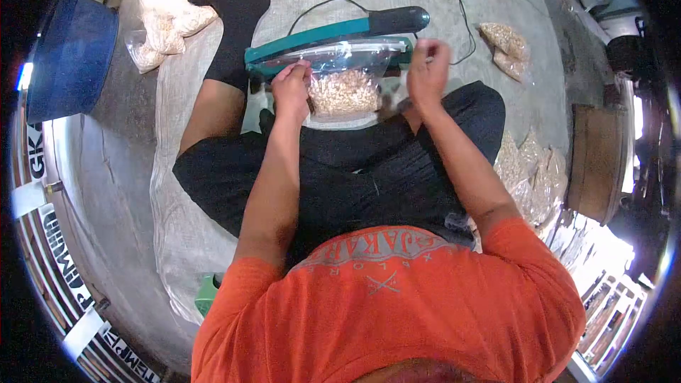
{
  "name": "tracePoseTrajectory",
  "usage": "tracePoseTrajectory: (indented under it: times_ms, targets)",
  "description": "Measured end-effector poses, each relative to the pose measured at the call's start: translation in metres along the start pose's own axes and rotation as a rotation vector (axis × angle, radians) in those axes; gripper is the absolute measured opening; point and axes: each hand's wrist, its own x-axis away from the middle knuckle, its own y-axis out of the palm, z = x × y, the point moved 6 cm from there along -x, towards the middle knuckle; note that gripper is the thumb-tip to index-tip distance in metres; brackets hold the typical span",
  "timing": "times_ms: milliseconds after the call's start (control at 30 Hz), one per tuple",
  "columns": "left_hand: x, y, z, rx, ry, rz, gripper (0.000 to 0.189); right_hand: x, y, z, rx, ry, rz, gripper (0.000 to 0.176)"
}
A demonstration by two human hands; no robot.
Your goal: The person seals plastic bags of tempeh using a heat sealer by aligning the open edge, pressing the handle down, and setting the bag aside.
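Bag before the sealer, other bags left and right

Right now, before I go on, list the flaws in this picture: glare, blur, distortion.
Head view: a wide lens bows the surroundings and the corners go black; glare washes out part of the filled bags at upper left and the lower right edge; the clear bag shows glints; the right hand looks slightly blurred.

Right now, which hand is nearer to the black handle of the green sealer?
Right hand, just on the person's side of the black handle. The left hand is farther, at the left edge of the filled bag.
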Motion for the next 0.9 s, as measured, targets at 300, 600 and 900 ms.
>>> tracePoseTrajectory:
  times_ms: [300, 600, 900]
  targets:
    - [-0.009, -0.003, -0.006, -0.032, 0.019, -0.031, 0.016, -0.02, -0.013, -0.1, 0.31, -0.895, -0.037, 0.034]
    - [0.0, 0.001, 0.001, -0.02, 0.014, -0.017, 0.016, -0.016, 0.006, -0.045, 0.248, -0.715, -0.112, 0.029]
    - [0.004, 0.002, 0.002, -0.098, 0.009, 0.011, 0.017, -0.014, 0.017, -0.021, 0.308, -0.654, -0.11, 0.031]
